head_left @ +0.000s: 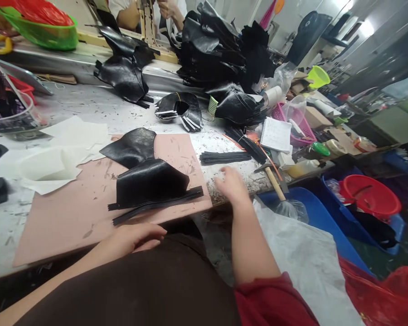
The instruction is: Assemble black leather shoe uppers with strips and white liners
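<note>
1. The right hand [231, 184] hovers over the table's [98, 106] front edge, just right of the pink board [71, 213]. It is blurred; the fingers look loosely spread, with nothing between them.
2. The left hand [132, 240] lies low, on brown cloth [149, 290] at the near edge of the board. Its fingers rest together, lightly curled, and grip nothing.
3. A black leather piece [151, 181] lies on the board between the two hands, with thin black tails sticking out beneath it toward the right hand. A second piece [131, 147] sits just behind it, touching.
4. A bundle of strips [224, 157] lies on the bare table just beyond the right hand, with open table between them.
5. A hammer [275, 181] lies to the right of that hand, and a notepad [276, 134] lies behind the hammer. White sheets [54, 158] overlap the board's far left corner.
6. A big heap of black leather [221, 50] fills the back of the table. A co-worker's hand [168, 8] shows above it.
7. Containers:
   - A green basin [44, 36] at far left holds red stuff.
   - A clear tub [13, 120] has dark contents (too blurred to name).
   - A pink basket [301, 131] holds a clear bag.
   - A blue bin [329, 226] below the table edge carries a red basin [370, 194].
</note>
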Tool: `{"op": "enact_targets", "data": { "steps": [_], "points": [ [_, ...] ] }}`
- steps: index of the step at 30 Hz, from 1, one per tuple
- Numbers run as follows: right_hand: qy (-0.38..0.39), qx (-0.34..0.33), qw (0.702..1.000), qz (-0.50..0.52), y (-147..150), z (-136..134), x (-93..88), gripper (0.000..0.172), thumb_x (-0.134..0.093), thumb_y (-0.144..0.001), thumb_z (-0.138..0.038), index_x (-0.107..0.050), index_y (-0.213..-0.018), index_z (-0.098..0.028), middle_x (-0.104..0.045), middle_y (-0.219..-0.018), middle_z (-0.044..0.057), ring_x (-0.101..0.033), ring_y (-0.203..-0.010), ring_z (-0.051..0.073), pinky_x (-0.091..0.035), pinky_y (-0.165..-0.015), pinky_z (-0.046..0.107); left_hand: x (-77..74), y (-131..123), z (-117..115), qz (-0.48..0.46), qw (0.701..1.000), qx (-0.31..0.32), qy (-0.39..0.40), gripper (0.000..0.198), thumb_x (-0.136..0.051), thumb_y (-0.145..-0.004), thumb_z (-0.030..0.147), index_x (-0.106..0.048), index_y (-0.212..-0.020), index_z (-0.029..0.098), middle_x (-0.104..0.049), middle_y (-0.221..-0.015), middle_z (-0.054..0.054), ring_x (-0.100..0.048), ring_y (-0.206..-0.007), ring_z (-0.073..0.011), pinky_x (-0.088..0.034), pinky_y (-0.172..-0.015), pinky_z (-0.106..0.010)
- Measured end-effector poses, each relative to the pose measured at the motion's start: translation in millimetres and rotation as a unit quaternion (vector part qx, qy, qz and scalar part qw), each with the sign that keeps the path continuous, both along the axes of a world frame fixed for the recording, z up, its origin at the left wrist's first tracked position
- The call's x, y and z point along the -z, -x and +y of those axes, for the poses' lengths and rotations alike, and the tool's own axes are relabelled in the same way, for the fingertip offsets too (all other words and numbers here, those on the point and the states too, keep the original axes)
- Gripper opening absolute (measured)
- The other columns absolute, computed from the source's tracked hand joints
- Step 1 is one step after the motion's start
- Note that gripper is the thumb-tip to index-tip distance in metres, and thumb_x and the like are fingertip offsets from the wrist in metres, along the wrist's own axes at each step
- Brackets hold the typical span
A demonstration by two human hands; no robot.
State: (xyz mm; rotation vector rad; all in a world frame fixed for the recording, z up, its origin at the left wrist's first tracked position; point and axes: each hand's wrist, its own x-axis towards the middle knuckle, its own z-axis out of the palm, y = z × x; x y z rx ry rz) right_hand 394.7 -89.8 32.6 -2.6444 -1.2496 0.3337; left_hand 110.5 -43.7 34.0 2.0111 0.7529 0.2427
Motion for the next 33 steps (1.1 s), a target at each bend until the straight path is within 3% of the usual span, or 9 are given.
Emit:
{"op": "enact_targets", "data": {
  "steps": [4,7,9,12,14,17,20,25,33],
  "points": [
    [0.091,0.082,0.991,-0.045,-37,-9,10.2,0.035,-0.051,-0.070,-0.014,-0.050,-0.104,-0.009,-0.057,-0.099,0.020,-0.056,-0.093,0.031,-0.041,-0.076,0.042,-10.2,-7,14,0.001,0.930,0.130,-0.344,0.022,-0.045,-0.082,0.025,-0.066,-0.078,0.023,-0.069,-0.077,-0.003,-0.061,-0.070,-0.0173,-0.046,-0.061,-0.025],
    [0.087,0.073,0.993,-0.040,-41,-10,5.9,0.029,-0.052,-0.066,-0.011,-0.053,-0.095,-0.013,-0.061,-0.087,0.013,-0.059,-0.085,0.028,-0.042,-0.073,0.039,-8.7,-18,17,0.004,0.863,0.174,-0.475,0.029,-0.037,-0.082,0.012,-0.063,-0.072,0.019,-0.069,-0.083,-0.007,-0.059,-0.074,-0.0186,-0.044,-0.063,-0.029],
    [0.001,0.069,0.998,-0.010,-30,-12,-0.3,0.018,-0.052,-0.068,-0.015,-0.053,-0.086,-0.017,-0.061,-0.079,0.008,-0.060,-0.079,0.023,-0.043,-0.071,0.034,-4.2,-23,14,0.004,0.834,0.187,-0.519,0.030,-0.035,-0.079,0.007,-0.062,-0.070,0.018,-0.069,-0.088,-0.009,-0.058,-0.073,-0.0189,-0.042,-0.060,-0.030],
    [-0.258,0.016,0.957,0.135,9,-19,-2.1,0.009,-0.049,-0.077,-0.029,-0.048,-0.077,-0.020,-0.057,-0.068,0.001,-0.058,-0.064,0.016,-0.045,-0.062,0.029,3.4,-26,10,0.024,0.822,0.194,-0.535,0.029,-0.036,-0.076,0.005,-0.060,-0.065,0.017,-0.068,-0.098,-0.011,-0.055,-0.063,-0.0178,-0.038,-0.053,-0.031],
    [-0.331,-0.069,0.908,0.248,43,-23,5.4,0.011,-0.047,-0.080,-0.031,-0.048,-0.075,-0.021,-0.057,-0.067,0.000,-0.057,-0.060,0.015,-0.046,-0.059,0.028,7.8,-27,8,0.045,0.829,0.196,-0.522,0.027,-0.037,-0.073,0.005,-0.059,-0.064,0.017,-0.068,-0.100,-0.012,-0.052,-0.053,-0.0155,-0.035,-0.048,-0.030],
    [-0.320,-0.159,0.887,0.293,86,-25,24.3,0.013,-0.042,-0.084,-0.029,-0.051,-0.077,-0.021,-0.059,-0.069,0.001,-0.057,-0.062,0.014,-0.047,-0.060,0.028,13.5,-28,5,0.049,0.839,0.178,-0.512,0.027,-0.037,-0.072,0.007,-0.060,-0.065,0.016,-0.069,-0.092,-0.013,-0.048,-0.042,-0.0125,-0.028,-0.039,-0.029],
    [-0.330,-0.168,0.895,0.250,105,-24,38.3,0.016,-0.039,-0.085,-0.027,-0.050,-0.078,-0.020,-0.058,-0.071,0.003,-0.058,-0.064,0.015,-0.047,-0.061,0.029,17.1,-28,3,0.040,0.847,0.164,-0.504,0.029,-0.035,-0.072,0.009,-0.063,-0.066,0.016,-0.069,-0.088,-0.013,-0.047,-0.038,-0.0115,-0.022,-0.035,-0.028],
    [-0.312,-0.170,0.913,0.199,105,-21,38.6,0.018,-0.036,-0.086,-0.026,-0.049,-0.075,-0.020,-0.057,-0.068,0.004,-0.057,-0.062,0.015,-0.046,-0.060,0.029,18.0,-27,-1,0.096,0.851,0.173,-0.487,0.031,-0.035,-0.072,0.009,-0.064,-0.069,0.015,-0.068,-0.100,-0.014,-0.052,-0.041,-0.0126,-0.023,-0.036,-0.029],
    [-0.302,-0.178,0.922,0.166,106,-20,35.5,0.019,-0.036,-0.085,-0.025,-0.050,-0.073,-0.020,-0.056,-0.066,0.004,-0.056,-0.061,0.016,-0.045,-0.059,0.029,15.6,-27,1,0.083,0.910,0.140,-0.382,0.029,-0.036,-0.070,0.012,-0.064,-0.063,0.016,-0.066,-0.106,-0.013,-0.049,-0.036,-0.0109,-0.020,-0.035,-0.029]
  ]
}}
